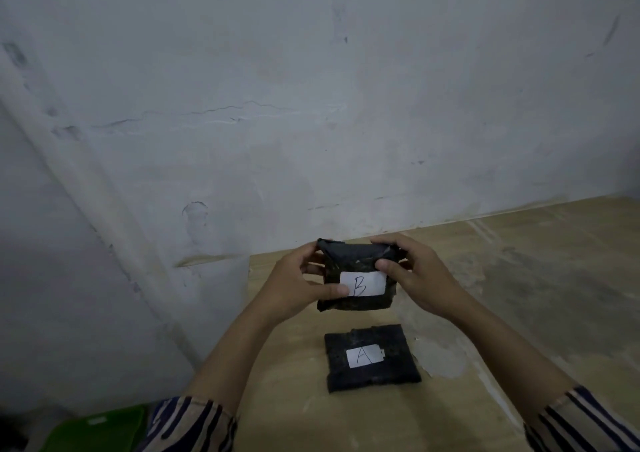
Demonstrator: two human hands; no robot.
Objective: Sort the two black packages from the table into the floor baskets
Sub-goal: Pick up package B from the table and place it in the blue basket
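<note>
A black package with a white label marked B [356,271] is held up above the table with its label facing me. My left hand [298,283] grips its left edge, thumb at the label's corner. My right hand [412,275] holds its top right corner, thumb on the front. A second black package with a white label marked A [372,356] lies flat on the wooden table [519,295] just below the held one. Neither hand touches it.
A green basket [93,429] shows partly on the floor at the lower left, beside the table's left edge. A scuffed white wall rises right behind the table. The table stretches away to the right.
</note>
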